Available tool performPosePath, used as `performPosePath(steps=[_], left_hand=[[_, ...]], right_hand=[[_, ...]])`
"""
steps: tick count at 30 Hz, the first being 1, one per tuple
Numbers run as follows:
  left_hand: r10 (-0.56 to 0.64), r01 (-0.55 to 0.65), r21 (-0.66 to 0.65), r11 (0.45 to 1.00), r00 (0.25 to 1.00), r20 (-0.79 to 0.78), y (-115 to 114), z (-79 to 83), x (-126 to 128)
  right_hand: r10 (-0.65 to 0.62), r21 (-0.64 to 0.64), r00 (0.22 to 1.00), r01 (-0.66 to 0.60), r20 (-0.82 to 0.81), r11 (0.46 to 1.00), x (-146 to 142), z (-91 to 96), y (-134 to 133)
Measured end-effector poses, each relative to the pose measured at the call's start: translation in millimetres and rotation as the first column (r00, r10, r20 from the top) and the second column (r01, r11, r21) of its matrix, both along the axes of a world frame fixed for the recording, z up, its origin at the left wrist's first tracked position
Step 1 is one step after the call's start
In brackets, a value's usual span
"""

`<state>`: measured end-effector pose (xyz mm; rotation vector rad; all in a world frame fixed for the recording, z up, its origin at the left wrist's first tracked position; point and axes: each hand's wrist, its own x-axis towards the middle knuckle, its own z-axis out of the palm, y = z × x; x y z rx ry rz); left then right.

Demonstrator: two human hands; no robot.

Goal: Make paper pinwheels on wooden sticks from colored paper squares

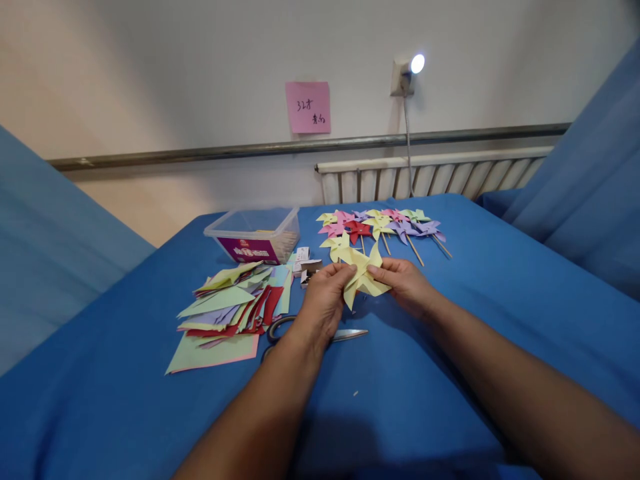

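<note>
A yellow paper pinwheel [364,281] is held up over the blue cloth between my two hands. My left hand [325,293] pinches its left side, thumb on top. On the right side, my right hand [404,283] grips it the same way. Below my left wrist lies a pair of scissors [350,335], its dark handles partly hidden by the forearm. Just behind the held pinwheel is another yellow pinwheel [336,248]. Several finished pinwheels on sticks, among them a red pinwheel [358,231] and a purple pinwheel [403,230], lie farther back.
Left of my hands is a messy stack of coloured paper [220,303]. Behind it stands a clear plastic box [253,230] with sticks inside. Small boxes [303,257] sit beside it. A radiator [430,179] and a rail [240,151] run along the wall.
</note>
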<state>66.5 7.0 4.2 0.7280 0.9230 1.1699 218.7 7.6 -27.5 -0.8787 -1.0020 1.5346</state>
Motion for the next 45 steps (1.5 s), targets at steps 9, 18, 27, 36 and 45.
performPosePath(steps=[9, 18, 27, 36, 45], left_hand=[[-0.045, 0.047, -0.065, 0.997, 0.998, 0.04, 0.3, 0.3, -2.3], [0.02, -0.019, 0.024, 1.0, 0.998, -0.052, -0.6, -2.5, 0.4], [-0.032, 0.032, -0.012, 0.999, 0.999, -0.04, -1.4, -2.7, 2.0], [-0.056, 0.06, 0.049, 0.997, 0.996, -0.064, 6.1, 2.1, -5.7], [-0.08, 0.086, 0.092, 0.992, 0.995, -0.065, -0.2, 9.7, -3.9]], right_hand=[[0.01, -0.01, 0.999, -0.01, 0.053, 1.0, 1.7, 5.2, -0.3], [-0.033, 0.042, 0.999, 0.032, 0.016, 0.999, -4.7, 2.3, -1.0], [-0.12, -0.021, 0.992, 0.119, -0.05, 0.993, -2.3, 3.6, 1.5], [0.041, -0.02, 0.999, -0.041, 0.028, 0.999, 2.9, 4.8, -1.2], [0.029, -0.003, 0.999, -0.029, 0.04, 1.0, 1.5, 6.2, -0.6]])
